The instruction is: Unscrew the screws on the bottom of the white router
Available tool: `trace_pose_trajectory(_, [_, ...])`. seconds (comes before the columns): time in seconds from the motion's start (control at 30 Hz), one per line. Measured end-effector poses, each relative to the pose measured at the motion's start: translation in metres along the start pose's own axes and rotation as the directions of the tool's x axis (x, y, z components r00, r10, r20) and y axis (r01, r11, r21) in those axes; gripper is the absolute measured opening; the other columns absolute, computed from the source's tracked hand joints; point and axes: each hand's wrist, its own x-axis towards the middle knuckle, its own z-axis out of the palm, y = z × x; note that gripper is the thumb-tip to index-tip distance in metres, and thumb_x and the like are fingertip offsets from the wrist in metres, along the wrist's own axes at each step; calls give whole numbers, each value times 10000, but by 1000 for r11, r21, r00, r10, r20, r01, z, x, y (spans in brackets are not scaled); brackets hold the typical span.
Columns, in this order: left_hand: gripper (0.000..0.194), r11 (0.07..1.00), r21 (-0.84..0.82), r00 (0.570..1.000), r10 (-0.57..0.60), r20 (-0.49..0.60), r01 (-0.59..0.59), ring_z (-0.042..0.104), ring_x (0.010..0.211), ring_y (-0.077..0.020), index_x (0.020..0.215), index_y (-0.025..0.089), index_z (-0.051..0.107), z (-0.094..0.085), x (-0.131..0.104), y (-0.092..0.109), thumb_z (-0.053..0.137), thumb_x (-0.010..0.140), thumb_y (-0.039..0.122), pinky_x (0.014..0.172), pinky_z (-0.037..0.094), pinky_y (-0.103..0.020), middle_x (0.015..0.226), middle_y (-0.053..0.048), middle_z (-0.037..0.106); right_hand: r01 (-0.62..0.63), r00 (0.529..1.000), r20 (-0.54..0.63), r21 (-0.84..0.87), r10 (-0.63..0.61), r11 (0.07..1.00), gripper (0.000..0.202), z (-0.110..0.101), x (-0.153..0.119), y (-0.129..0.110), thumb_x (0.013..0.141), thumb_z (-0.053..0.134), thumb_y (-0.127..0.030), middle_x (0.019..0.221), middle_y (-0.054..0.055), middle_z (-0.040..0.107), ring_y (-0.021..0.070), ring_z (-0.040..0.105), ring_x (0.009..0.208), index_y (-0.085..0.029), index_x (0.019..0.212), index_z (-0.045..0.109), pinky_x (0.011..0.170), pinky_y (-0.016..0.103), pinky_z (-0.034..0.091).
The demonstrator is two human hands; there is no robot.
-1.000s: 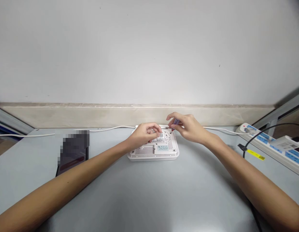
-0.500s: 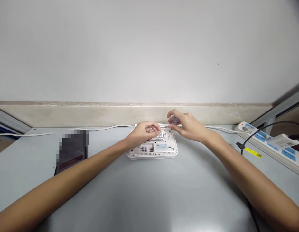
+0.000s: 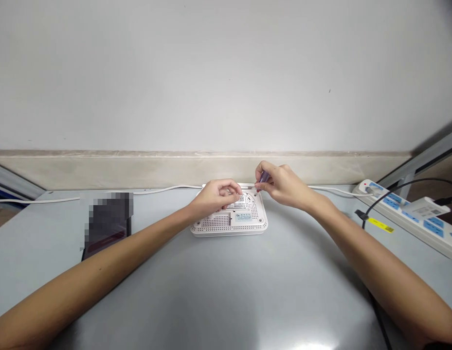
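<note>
Below a pale grey wall (image 3: pixel 226 87), a grey bench (image 3: pixel 226 277) is spanned from both near corners by inward-angled bare forearms, the left forearm (image 3: pixel 112 265) and the right forearm (image 3: pixel 360 253). A white vented device (image 3: pixel 233 221) is laid flat near the wall, its labelled face turned up. The right hand (image 3: pixel 282 185) is held knuckles up at the device's far right corner, with the index finger arched. The left hand (image 3: pixel 213 198) is placed over the device's far left part, fingers loosely curled; whether anything is gripped there cannot be told. A small purple-handled tool (image 3: pixel 263 177) is pinched between right thumb and index finger, its red end pointed downward.
</note>
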Motion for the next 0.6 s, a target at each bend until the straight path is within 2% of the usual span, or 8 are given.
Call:
trace_pose_trajectory(0.3, [188,1000,-16,1000,15,-11,-15,451,488,-43,925,169,614,1,-1,4,653,815,317,454,367,-168,647,23,521,-9,1000,-19,-68,8,998,96,0,-1,-2,841,540,-160,665,-16,608,127,528,547,-208,910,495,565,261,344])
trace_pose_trajectory(0.6, [180,1000,-6,999,23,-30,-23,449,487,-39,911,158,617,4,-1,6,657,800,295,435,354,-165,668,9,524,7,997,-74,-124,-16,992,95,1,0,-2,828,581,-186,703,4,637,150,548,610,-201,897,517,583,267,342])
